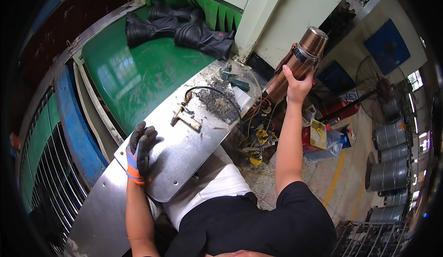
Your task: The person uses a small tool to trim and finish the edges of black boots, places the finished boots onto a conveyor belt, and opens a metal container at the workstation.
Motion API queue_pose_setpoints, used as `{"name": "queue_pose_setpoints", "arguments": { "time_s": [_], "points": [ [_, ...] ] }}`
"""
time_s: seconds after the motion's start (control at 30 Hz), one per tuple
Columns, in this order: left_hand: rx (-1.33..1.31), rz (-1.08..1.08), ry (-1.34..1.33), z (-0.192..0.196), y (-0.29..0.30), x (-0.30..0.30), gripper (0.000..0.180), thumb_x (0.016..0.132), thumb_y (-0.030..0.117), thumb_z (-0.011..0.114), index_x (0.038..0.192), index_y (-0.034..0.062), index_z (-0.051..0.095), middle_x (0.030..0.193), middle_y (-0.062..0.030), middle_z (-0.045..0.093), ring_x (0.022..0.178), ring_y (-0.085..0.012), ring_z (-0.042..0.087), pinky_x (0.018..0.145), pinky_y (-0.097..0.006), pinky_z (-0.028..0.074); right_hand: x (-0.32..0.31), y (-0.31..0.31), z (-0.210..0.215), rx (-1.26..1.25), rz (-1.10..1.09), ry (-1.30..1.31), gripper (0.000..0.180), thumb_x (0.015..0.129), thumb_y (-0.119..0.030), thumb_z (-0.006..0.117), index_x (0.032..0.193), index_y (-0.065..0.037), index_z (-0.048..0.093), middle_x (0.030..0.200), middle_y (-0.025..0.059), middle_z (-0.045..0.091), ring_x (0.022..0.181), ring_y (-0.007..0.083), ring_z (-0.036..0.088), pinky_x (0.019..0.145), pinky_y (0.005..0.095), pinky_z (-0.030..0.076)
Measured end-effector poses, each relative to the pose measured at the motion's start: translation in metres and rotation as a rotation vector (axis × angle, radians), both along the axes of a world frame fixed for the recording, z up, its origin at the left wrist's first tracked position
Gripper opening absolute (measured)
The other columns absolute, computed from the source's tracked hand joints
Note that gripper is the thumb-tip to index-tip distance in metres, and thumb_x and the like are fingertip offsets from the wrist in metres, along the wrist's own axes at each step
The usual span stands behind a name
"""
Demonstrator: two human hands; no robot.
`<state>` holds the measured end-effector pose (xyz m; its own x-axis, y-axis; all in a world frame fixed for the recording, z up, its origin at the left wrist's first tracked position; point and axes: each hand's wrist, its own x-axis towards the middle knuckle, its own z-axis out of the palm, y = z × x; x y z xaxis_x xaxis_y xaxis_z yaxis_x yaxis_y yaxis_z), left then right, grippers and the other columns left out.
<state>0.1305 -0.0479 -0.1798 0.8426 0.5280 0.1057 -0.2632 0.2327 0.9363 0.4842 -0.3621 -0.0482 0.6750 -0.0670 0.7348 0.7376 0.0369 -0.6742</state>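
My bare right hand [300,87] is wrapped round a copper-coloured vacuum flask [277,84], held up and tilted to the right of the metal table. The flask's cup lid [315,41] is in place. My left hand [140,151], in a dark-palmed work glove with an orange and blue cuff, rests at the left edge of the metal table [168,167]. Its fingers are stretched out and hold nothing. On the table between my hands lies a worn spray-gun-like tool [186,118] with a black hose [210,88].
Grey scraps [217,101] cover the table's far end, beside a dark green tool [237,82]. Beyond, black boots [203,36] lie on a green conveyor belt [122,79]. At right stand a fan [381,87], a yellow-and-red can [318,135] and several metal drums [390,173].
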Motion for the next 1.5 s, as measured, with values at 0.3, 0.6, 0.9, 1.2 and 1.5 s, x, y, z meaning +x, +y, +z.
{"name": "queue_pose_setpoints", "arguments": {
  "time_s": [0.3,0.6,0.9,1.2,1.5],
  "points": [
    [0.031,0.058,0.043,0.009,0.001,0.000,0.062,0.093,0.030,0.064,0.139,-0.0042,0.038,0.120,-0.0171,0.057,0.104,-0.0304,0.064,0.095,-0.044,0.052,0.061,0.049,-0.045,-0.041,0.018,0.109,0.071,0.069,-0.019,0.087,0.128,0.000,0.052,0.118,0.0086,0.060,0.106,0.0194,0.058,0.095,0.0327,0.045],
    [0.134,0.092,0.039,0.004,0.002,0.003,0.050,0.096,0.028,0.058,0.128,-0.0079,0.044,0.112,-0.0194,0.063,0.095,-0.0327,0.069,0.098,-0.043,0.050,0.058,0.074,-0.066,-0.092,0.052,0.132,0.071,0.075,-0.017,0.085,0.131,0.001,0.045,0.123,0.0093,0.054,0.111,0.0201,0.053,0.099,0.0335,0.041],
    [-0.160,-0.022,-0.011,0.012,0.013,-0.011,0.064,0.096,0.026,0.059,0.145,-0.0056,0.035,0.128,-0.0202,0.058,0.112,-0.0306,0.062,0.099,-0.043,0.048,-0.071,0.073,-0.088,-0.136,0.051,-0.127,0.055,0.090,-0.002,0.063,0.138,0.007,0.038,0.134,0.0192,0.049,0.122,0.0286,0.051,0.106,0.0408,0.040],
    [0.264,0.161,0.098,0.023,0.021,-0.015,0.050,0.095,0.023,0.065,0.139,0.0068,0.050,0.122,-0.0060,0.066,0.113,-0.0145,0.061,0.097,-0.032,0.048,-0.189,0.120,-0.122,-0.869,0.458,-0.286,0.048,0.082,-0.001,0.063,0.129,0.005,0.052,0.132,0.0216,0.053,0.124,0.0377,0.050,0.107,0.0449,0.037],
    [0.771,1.126,0.605,0.100,0.255,-0.239,0.056,0.087,0.032,0.073,0.134,0.0088,0.055,0.133,-0.0132,0.059,0.124,-0.0255,0.055,0.103,-0.037,0.044,-0.183,0.126,-0.129,-0.966,0.390,-0.121,0.048,0.081,-0.005,0.064,0.127,0.003,0.053,0.134,0.0218,0.049,0.126,0.0396,0.046,0.108,0.0481,0.035]
  ]
}}
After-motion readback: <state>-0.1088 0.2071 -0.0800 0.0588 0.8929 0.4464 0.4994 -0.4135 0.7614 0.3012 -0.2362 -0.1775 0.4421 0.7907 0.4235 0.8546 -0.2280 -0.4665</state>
